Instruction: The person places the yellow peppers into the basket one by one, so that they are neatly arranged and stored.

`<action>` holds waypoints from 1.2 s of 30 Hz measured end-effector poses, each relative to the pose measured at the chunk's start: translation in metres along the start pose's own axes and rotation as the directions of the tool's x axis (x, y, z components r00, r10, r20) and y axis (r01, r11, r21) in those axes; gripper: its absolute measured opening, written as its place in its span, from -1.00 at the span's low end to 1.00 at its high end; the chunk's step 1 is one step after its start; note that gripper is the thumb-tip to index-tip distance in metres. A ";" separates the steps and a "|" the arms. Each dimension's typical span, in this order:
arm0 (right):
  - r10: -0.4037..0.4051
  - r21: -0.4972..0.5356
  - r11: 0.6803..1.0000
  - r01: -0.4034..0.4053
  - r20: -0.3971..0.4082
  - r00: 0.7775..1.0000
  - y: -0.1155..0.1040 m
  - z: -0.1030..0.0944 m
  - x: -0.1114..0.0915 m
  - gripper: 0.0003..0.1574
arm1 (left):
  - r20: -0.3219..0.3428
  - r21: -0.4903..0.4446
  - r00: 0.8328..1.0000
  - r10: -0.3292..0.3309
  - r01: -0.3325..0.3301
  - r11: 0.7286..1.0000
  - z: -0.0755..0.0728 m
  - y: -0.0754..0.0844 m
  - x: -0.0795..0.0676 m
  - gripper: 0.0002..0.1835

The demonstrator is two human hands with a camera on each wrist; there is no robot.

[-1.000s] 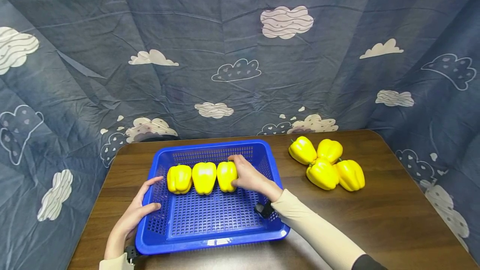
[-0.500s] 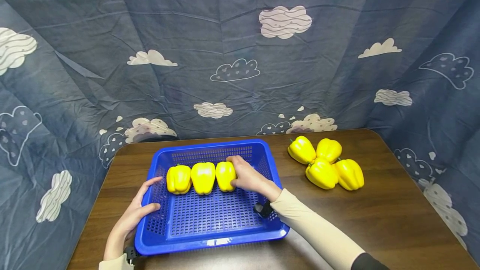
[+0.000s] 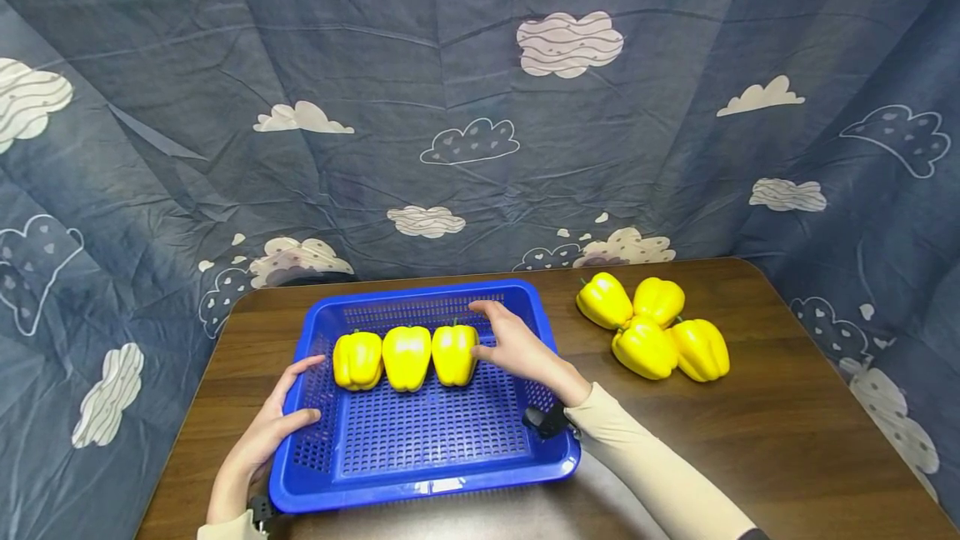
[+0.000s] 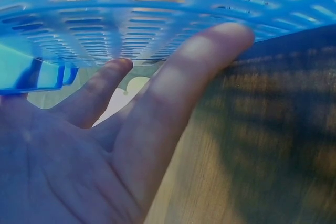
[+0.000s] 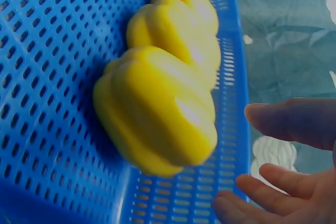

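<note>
Three yellow bell peppers stand in a row inside a blue plastic basket (image 3: 423,486): a left one (image 3: 357,361), a middle one (image 3: 407,358) and a right one (image 3: 453,355). My left hand (image 3: 258,432) grips the basket's left side, thumb and a finger over the rim; the left wrist view has other fingers against the slotted outer wall (image 4: 136,30). Over the basket's right half, my right hand (image 3: 517,348) is spread with nothing in it. Its thumb overlaps the right pepper's edge in the head view, while the right wrist view shows a gap between fingers and that pepper (image 5: 157,111).
Several more yellow bell peppers (image 3: 645,348) lie clustered on the brown wooden table (image 3: 757,440), right of the basket. A dark blue curtain with cloud prints (image 3: 472,190) hangs behind the table.
My right hand has let go of the right pepper and drawn back to the right, its fingers spreading. That pepper stays beside the middle one. My left hand keeps its hold on the basket.
</note>
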State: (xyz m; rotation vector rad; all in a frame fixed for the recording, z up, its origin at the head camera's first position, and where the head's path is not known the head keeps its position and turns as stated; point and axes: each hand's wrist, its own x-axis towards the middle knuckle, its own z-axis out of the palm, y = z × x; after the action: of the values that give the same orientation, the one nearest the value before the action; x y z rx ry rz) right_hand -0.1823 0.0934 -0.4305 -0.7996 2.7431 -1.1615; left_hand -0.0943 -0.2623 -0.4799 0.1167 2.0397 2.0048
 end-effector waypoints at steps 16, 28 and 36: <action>0.053 0.237 0.971 -0.023 -0.121 0.991 0.009 -0.040 -0.025 -0.31 | 0.012 0.000 1.000 0.022 -0.022 1.000 -0.001 -0.002 0.000 -0.26; 0.090 0.279 0.960 -0.038 -0.177 0.980 0.023 -0.063 -0.044 -0.34 | 0.032 -0.021 0.998 0.045 -0.044 0.999 -0.002 -0.004 0.001 -0.26; 0.135 0.317 0.947 -0.058 -0.227 0.965 0.044 -0.075 -0.065 -0.35 | 0.025 -0.022 0.999 0.040 -0.039 0.999 -0.002 -0.003 0.001 -0.26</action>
State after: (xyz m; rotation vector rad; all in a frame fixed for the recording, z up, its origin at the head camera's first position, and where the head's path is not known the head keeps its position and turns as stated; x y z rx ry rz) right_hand -0.1641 0.1991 -0.4160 -0.5066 2.6400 -1.7139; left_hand -0.0949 -0.2638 -0.4834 0.1786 2.0148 2.0372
